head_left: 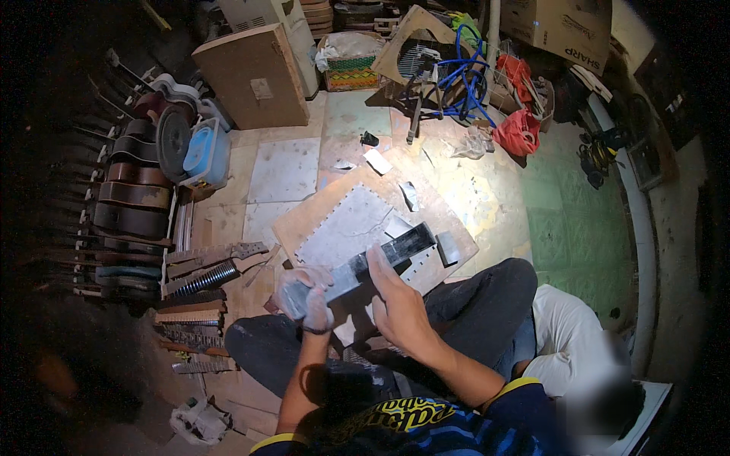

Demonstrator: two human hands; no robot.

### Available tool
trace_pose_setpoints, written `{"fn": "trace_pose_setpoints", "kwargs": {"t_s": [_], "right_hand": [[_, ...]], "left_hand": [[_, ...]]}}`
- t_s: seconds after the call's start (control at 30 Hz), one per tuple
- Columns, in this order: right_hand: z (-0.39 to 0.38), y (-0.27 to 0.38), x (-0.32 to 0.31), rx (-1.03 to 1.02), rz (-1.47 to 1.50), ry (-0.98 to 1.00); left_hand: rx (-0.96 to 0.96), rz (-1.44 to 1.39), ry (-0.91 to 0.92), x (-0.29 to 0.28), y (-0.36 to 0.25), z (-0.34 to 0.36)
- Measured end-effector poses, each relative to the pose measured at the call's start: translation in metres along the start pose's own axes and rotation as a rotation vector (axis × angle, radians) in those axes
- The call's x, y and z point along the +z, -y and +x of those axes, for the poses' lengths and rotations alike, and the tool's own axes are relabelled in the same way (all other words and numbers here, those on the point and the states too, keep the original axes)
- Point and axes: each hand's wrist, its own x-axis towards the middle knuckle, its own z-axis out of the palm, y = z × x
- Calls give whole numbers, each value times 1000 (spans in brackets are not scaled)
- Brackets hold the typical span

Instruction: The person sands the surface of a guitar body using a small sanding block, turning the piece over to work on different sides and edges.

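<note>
Above my lap I hold a long rectangular bar, black at its far right end and grey, as if dusty, toward the near left end. My left hand, whitened with dust, wraps round the near left end. My right hand grips the middle, its index finger stretched along the bar. What the bar is exactly cannot be made out. Beneath it lies a flat wooden board with a pale sheet on top. A small grey block sits at the board's right side.
Guitars stand racked at the left. Guitar necks and toothed wooden strips lie beside my left knee. Ahead are a large wooden panel, blue cable and a red bag. A person in white is close at my right.
</note>
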Motion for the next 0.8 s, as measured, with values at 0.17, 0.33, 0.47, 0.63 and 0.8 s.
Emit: {"fn": "trace_pose_setpoints", "kwargs": {"t_s": [0.17,0.33,0.47,0.63,0.8], "right_hand": [[14,-13,-20,-1,-189,-10],[5,-4,-30,-59,-351,120],[2,-5,-35,-140,-371,44],[9,-19,-41,-84,-352,45],[-1,-12,-48,-46,-353,94]], "left_hand": [[74,170,27,41,-9,3],[90,248,46,58,-11,5],[58,268,24,61,-15,10],[63,292,26,65,-16,10],[38,289,65,69,-17,11]]}}
